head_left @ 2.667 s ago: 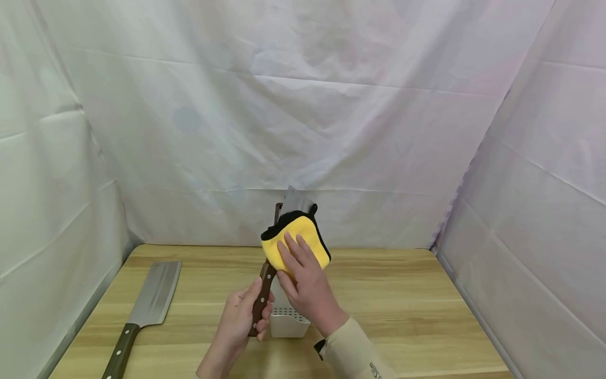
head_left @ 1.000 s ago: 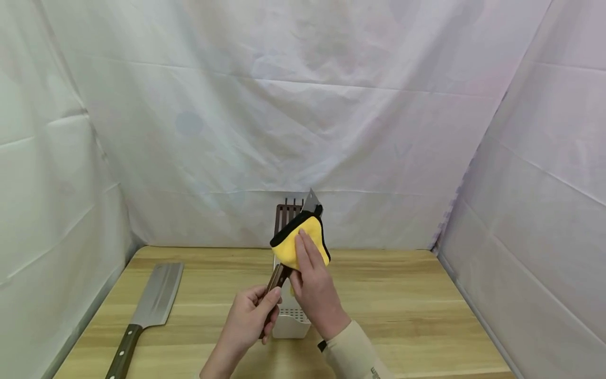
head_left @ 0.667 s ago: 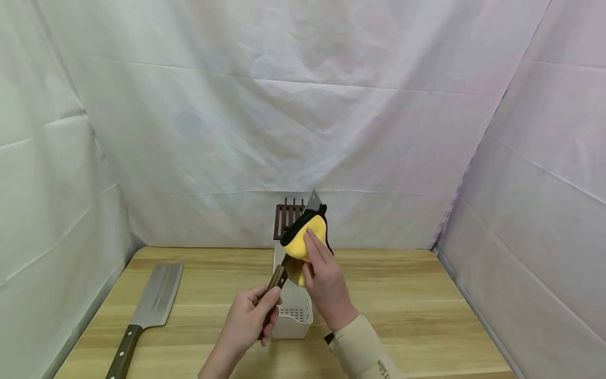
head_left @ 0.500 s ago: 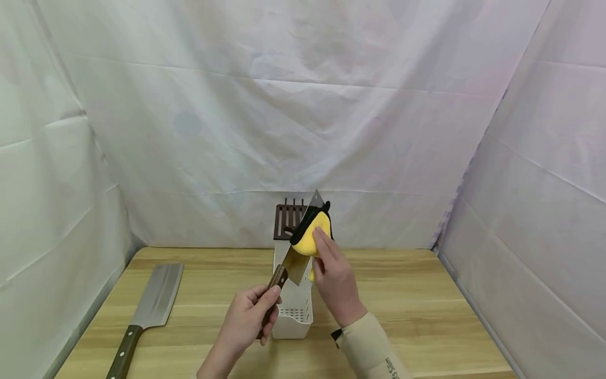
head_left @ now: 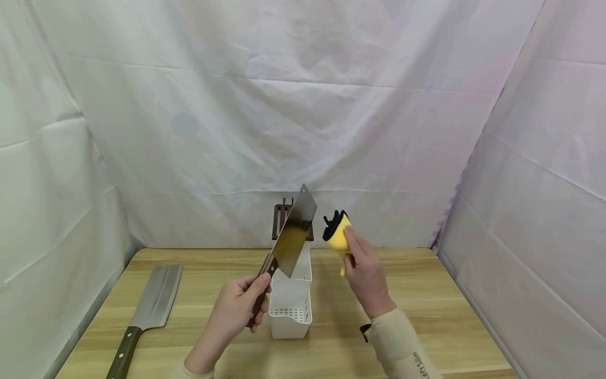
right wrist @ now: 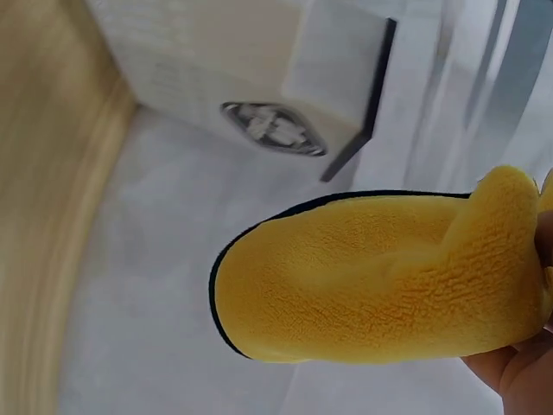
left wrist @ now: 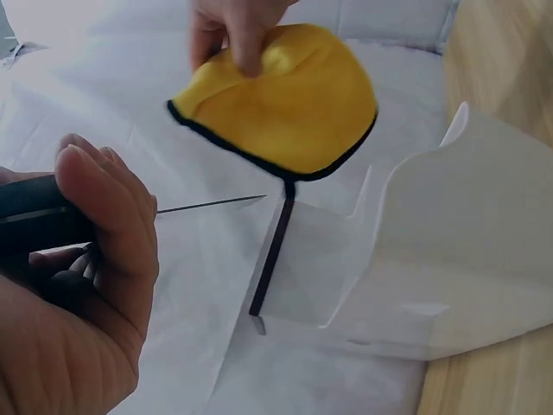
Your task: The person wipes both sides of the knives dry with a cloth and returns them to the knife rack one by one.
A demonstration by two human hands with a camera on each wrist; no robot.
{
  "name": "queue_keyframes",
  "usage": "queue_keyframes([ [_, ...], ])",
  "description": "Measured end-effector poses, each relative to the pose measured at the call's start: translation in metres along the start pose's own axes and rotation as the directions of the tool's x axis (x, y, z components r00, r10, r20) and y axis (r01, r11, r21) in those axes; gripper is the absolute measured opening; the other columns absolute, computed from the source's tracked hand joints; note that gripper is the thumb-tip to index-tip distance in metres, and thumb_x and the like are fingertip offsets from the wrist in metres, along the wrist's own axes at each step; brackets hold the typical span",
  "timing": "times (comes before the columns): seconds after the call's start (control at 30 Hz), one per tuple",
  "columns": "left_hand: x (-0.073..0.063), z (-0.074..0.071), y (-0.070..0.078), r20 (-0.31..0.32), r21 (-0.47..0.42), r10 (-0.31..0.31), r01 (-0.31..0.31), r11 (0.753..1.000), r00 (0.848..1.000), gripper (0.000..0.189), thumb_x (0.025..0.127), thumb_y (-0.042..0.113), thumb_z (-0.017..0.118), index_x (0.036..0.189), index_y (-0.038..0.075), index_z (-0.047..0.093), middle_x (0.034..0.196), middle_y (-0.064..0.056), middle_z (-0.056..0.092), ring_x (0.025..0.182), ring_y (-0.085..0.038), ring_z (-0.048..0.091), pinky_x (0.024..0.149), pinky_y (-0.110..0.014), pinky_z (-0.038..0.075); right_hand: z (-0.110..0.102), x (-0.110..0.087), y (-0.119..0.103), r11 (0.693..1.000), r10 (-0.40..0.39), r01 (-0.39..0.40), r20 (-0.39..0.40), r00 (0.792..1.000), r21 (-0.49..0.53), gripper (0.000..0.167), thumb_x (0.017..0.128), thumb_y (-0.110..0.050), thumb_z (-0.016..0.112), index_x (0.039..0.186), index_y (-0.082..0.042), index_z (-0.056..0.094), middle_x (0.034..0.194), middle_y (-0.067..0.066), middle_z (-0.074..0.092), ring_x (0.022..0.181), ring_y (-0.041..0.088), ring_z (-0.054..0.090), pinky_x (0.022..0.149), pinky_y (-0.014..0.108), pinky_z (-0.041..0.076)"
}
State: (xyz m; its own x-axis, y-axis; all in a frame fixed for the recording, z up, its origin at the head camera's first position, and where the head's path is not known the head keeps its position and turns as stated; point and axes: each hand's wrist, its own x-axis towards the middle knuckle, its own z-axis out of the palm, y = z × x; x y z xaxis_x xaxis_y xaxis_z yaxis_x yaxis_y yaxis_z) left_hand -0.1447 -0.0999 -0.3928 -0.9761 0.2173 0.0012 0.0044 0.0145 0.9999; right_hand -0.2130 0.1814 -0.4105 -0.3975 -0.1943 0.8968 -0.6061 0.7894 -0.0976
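Note:
My left hand [head_left: 236,305] grips the brown riveted handle of a cleaver [head_left: 297,223], its broad blade tilted up and to the right over a white holder. A yellow reflection shows on the blade. In the left wrist view the blade appears edge-on as a thin line beyond the curled fingers [left wrist: 112,233]. To the right of the blade, apart from it, my right hand [head_left: 368,273] pinches a yellow cloth [head_left: 339,236] with black trim. The cloth [right wrist: 363,277] hangs folded in the right wrist view, where most of that hand is out of frame.
A second cleaver [head_left: 156,297] with a dark green handle lies on the wooden table [head_left: 402,305] at the left. The white perforated holder [head_left: 290,326] with a brown slotted top [head_left: 280,221] stands mid-table behind the hands. White curtains [head_left: 284,121] enclose the back and sides.
The cloth has slid across the blade and come off it to the right with my right hand, uncovering the blade. My left hand with the cleaver has shifted slightly up and left.

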Motion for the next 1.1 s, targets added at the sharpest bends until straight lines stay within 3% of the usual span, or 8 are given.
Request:
queue_keyframes([
  [0.23,0.004,-0.012,0.014,-0.023,0.056,0.011,-0.01,0.998,1.0,0.045,0.108,0.037,0.055,0.09,-0.005,0.059,0.063,-0.01,0.058,0.042,-0.016,0.052,0.037,-0.031,0.047,0.0,-0.03,0.025,0.998,0.028,-0.021,0.128,0.991,-0.053,0.057,0.074,0.025,0.073,0.128,0.009,0.066,0.119,0.024,0.069,0.103,0.041,0.07,0.077,0.044,0.061],
  [0.5,0.011,-0.025,0.032,-0.053,0.147,0.016,-0.008,0.989,0.998,0.043,0.109,0.033,0.053,0.087,-0.002,0.06,0.063,-0.012,0.06,0.042,-0.019,0.053,0.038,-0.033,0.048,0.001,-0.059,0.04,0.992,0.054,-0.014,0.317,0.947,-0.128,0.061,0.069,0.021,0.081,0.126,0.005,0.069,0.119,0.022,0.071,0.101,0.039,0.071,0.079,0.043,0.062],
  [0.73,0.016,-0.038,0.044,-0.062,0.226,0.011,0.003,0.974,0.998,0.042,0.109,0.035,0.053,0.087,0.0,0.061,0.062,-0.008,0.06,0.043,-0.021,0.054,0.04,-0.036,0.049,0.008,-0.082,0.052,0.994,-0.019,0.057,0.372,0.928,-0.09,0.053,0.071,0.017,0.085,0.12,0.003,0.072,0.116,0.02,0.073,0.099,0.039,0.072,0.08,0.044,0.061],
  [1.1,0.025,-0.044,0.068,-0.05,0.287,-0.041,0.054,0.956,0.998,0.044,0.11,0.036,0.052,0.087,-0.001,0.062,0.06,-0.007,0.06,0.044,-0.019,0.054,0.041,-0.035,0.049,0.008,-0.109,0.055,0.996,-0.014,0.057,0.543,0.84,-0.062,0.041,0.079,0.018,0.075,0.117,0.0,0.075,0.117,0.016,0.074,0.102,0.036,0.072,0.084,0.047,0.06],
])
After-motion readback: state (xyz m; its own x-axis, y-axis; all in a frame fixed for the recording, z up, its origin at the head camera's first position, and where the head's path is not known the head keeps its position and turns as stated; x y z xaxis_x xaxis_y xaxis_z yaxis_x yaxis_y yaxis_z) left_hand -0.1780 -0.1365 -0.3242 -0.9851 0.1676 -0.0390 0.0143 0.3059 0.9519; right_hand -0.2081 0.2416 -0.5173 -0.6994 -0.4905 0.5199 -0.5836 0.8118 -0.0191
